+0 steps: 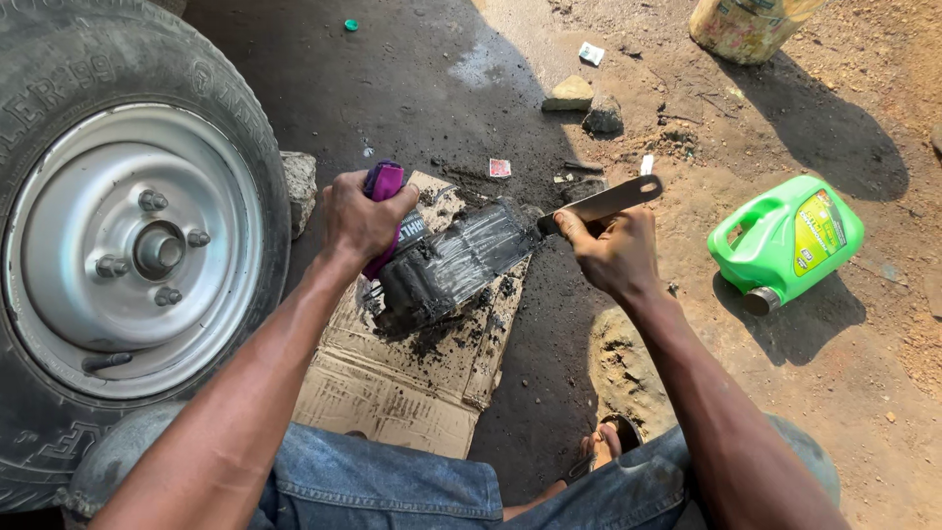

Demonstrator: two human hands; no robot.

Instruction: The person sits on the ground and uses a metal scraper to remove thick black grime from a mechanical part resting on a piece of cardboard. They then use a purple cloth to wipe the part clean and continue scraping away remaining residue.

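A: We record the hand positions first. Our left hand point(359, 218) is closed around the purple-capped end point(384, 183) of a black, grease-coated block point(446, 267), which lies tilted on the flattened cardboard point(392, 393) on the ground beside the wheel point(137, 245).

B: Confirmed. Our right hand point(613, 257) is closed around a flat metal blade point(601, 204), whose tip meets the far end of the block.

A: Progress, as we judge it: the upper face of the block shows pale scraped streaks, and black residue lies on the cardboard beneath. The lower end and sides remain thickly coated, so scraping appears partly done.

B: Containers next. A green jug point(785, 240) with a yellow-green label lies on its side on the dirt, well apart to the right, its opening toward us. A pale printed container point(746, 27) stands at the top edge. A small red-and-white wrapper point(499, 168) lies beyond the cardboard.
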